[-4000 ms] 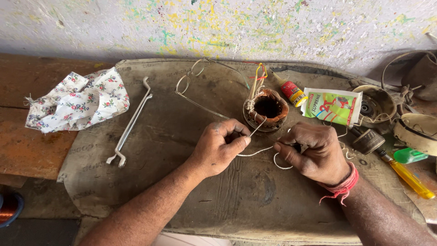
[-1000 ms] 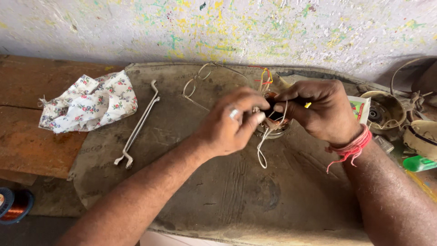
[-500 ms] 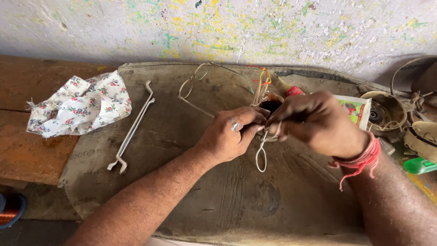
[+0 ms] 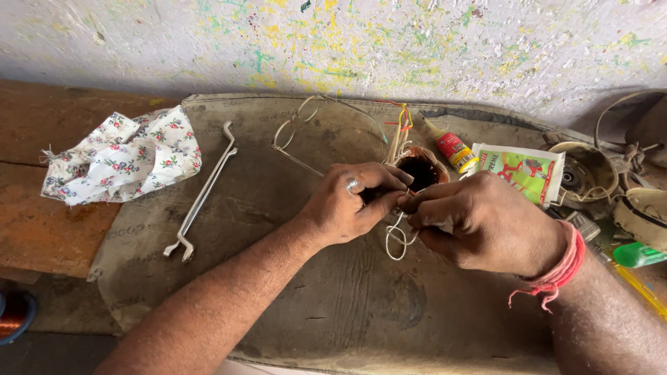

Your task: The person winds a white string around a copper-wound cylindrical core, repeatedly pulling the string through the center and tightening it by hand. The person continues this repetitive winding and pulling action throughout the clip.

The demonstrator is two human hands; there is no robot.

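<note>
Head view looks straight down on a bench covered with a grey sacking mat, and both hands meet near the middle of the mat, just in front of a small round coil with a dark hollow centre. A thin pale wire hangs in a loop below the fingers.

Judging from this, the wire looks fine enough to kink or snap if the two hands pull apart too sharply, and the loose loop could snag on a finger or on the coil's edge. The spectacles lying close behind the coil, toward the mat's far edge, could be knocked by a wrist.

The left hand is nearly closed, its thumb and forefinger pinched on the wire right beside the coil; a ring shows on one finger. The right hand, with a red thread at the wrist, is curled shut, its fingertips pinching the same wire, touching the left hand's fingertips. Whether it holds anything more in its palm I cannot tell.
</note>
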